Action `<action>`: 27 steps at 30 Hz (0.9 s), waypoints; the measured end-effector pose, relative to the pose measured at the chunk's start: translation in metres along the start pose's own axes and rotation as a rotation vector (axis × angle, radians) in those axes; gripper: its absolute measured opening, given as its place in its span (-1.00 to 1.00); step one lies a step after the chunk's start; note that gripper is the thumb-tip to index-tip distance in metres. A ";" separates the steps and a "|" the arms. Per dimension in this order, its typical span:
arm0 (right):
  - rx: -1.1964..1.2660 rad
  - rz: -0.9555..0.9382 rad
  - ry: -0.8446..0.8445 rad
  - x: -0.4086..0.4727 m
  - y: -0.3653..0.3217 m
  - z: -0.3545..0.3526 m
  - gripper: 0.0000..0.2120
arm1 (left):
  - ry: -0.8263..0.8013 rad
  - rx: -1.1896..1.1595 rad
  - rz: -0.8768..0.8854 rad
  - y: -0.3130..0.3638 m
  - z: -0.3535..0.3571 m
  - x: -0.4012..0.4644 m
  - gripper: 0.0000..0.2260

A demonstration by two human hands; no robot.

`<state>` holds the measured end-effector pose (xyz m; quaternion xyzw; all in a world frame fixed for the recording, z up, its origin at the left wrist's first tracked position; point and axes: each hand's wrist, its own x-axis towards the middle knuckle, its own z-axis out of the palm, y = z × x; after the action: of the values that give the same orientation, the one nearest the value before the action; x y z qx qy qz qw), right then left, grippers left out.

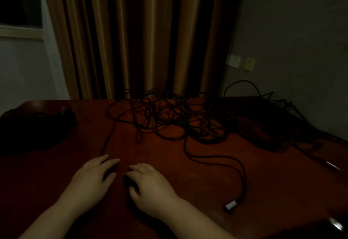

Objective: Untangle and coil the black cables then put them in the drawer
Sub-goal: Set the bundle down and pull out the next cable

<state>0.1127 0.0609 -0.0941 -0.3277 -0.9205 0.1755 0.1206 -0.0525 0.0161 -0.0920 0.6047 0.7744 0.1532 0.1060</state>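
I see a dim room and a reddish-brown tabletop (47, 178) under the head camera. The black cables (169, 118) lie in one loose tangled heap on the far middle of the tabletop, with further loops spreading to the far right, where the darkness keeps me from separating individual strands. One strand leaves the heap on its near right side, curves toward me and ends in a pale cylindrical connector (231, 205) lying on the wood near the right forearm. Another thin strand (110, 135) runs from the left side of the heap down to the left hand. My left hand (92, 176) lies palm down on the tabletop, fingers fairly straight and pointing toward the heap; I cannot tell whether it has hold of the strand that reaches it. My right hand (150, 184) rests just beside it, apart from it, with its fingers bent downward onto the wood; a dark patch sits under the fingertips, and I cannot tell whether that is cable or shadow. A dark, low object (33, 125) sits at the far left of the tabletop, too dim to identify. Brown curtains (135, 35) hang behind the tabletop. Two wall plates (242, 62) are on the wall to the right.
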 end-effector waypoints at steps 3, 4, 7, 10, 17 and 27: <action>0.024 0.042 0.100 -0.032 0.009 -0.011 -0.64 | -0.070 -0.018 0.009 0.021 -0.003 -0.017 -0.52; 0.034 0.056 0.113 -0.041 0.011 -0.013 -0.65 | -0.075 0.004 -0.033 0.023 -0.007 -0.024 -0.49; 0.059 0.096 0.105 -0.063 0.012 -0.014 -0.69 | -0.088 0.005 -0.280 0.026 -0.020 -0.041 -0.47; 0.116 0.125 0.123 -0.069 0.001 -0.010 -0.71 | -0.273 -0.444 -0.419 0.039 -0.033 -0.066 -0.88; 1.204 0.121 -0.421 -0.103 -0.050 -0.019 -0.60 | 0.383 -1.700 -0.512 0.063 -0.067 -0.054 -0.80; 1.440 0.206 -0.126 -0.096 -0.064 -0.053 -0.74 | 0.484 -0.284 0.215 0.068 -0.055 -0.097 -0.34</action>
<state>0.1671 -0.0346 -0.0303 -0.2413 -0.5463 0.7666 0.2358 0.0138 -0.0690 -0.0183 0.6083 0.6794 0.4101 -0.0151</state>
